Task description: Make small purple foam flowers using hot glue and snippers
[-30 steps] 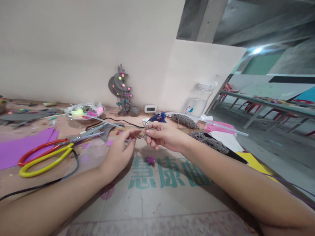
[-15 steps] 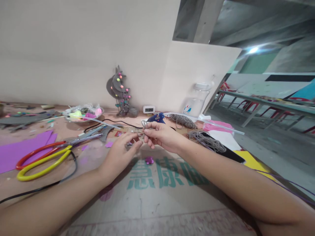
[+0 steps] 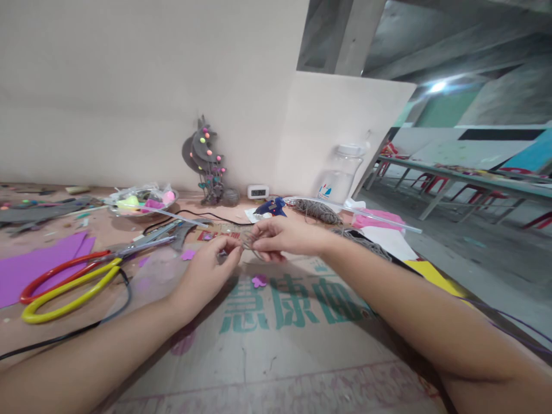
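Note:
Just above the cardboard, my left hand (image 3: pixel 213 261) and my right hand (image 3: pixel 280 238) meet with fingertips nearly touching. Between them runs a thin grey cord (image 3: pixel 248 244), looped at the right fingertips. My left thumb and forefinger pinch its left end, and my right fingers are closed on the looped part. Detail of the cord is blurred and partly covered by the fingers. Below the hands a small purple flower cutout (image 3: pixel 259 280) lies on the printed cardboard sheet (image 3: pixel 267 356). Another purple cutout (image 3: pixel 188 255) lies left of my left hand.
Large scissors (image 3: pixel 71 286) with red and yellow handles lie at left near purple sheets (image 3: pixel 38 264). Behind stand a grey moon-shaped ornament (image 3: pixel 202 152), a small digital clock (image 3: pixel 257 191), a blue glue gun (image 3: pixel 272 208), grey yarn (image 3: pixel 318 211) and a clear bottle (image 3: pixel 340 175).
My right hand has turned and lowered slightly, and the cord loop that stuck up above its fingers now lies lower between the hands. The view has shifted a little.

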A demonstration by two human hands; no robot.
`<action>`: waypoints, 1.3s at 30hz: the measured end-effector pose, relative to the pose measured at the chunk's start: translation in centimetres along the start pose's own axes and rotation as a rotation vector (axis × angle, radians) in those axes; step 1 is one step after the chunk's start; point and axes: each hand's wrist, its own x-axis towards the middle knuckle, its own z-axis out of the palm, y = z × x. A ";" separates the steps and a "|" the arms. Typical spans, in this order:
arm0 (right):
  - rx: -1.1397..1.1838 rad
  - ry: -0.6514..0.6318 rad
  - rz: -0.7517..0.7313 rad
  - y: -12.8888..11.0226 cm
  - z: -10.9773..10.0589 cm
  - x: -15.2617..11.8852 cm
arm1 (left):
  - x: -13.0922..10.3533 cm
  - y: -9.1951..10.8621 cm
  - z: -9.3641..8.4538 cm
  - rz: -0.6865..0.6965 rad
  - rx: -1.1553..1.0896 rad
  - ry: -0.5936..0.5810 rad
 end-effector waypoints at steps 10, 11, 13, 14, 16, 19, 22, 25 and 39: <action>-1.018 0.573 0.549 4.8 -10.2 -4.1 | 0.8 -1.6 0.2 -0.282 -0.359 0.134; -1.029 0.598 0.542 5.2 -10.3 -4.0 | 0.8 -1.5 0.2 -0.278 -0.362 0.129; -1.035 0.608 0.533 5.8 -10.5 -3.6 | 0.8 -1.3 0.2 -0.287 -0.358 0.106; -1.030 0.604 0.528 6.0 -10.6 -3.4 | 0.7 -1.2 0.2 -0.298 -0.360 0.097; -1.018 0.610 0.511 6.1 -10.7 -3.0 | 0.7 -1.1 0.2 -0.319 -0.363 0.095; -1.005 0.645 0.472 6.5 -10.9 -2.7 | 0.8 -1.2 0.3 -0.310 -0.372 0.102; -0.996 0.690 0.425 6.5 -10.6 -2.6 | 0.9 -1.4 0.4 -0.292 -0.367 0.100; -0.997 0.757 0.357 5.5 -9.7 -2.5 | 0.8 -1.3 0.4 -0.278 -0.310 0.067; -0.900 0.553 -0.194 1.4 -2.3 0.0 | 0.7 -1.4 0.4 -0.199 -0.227 -0.004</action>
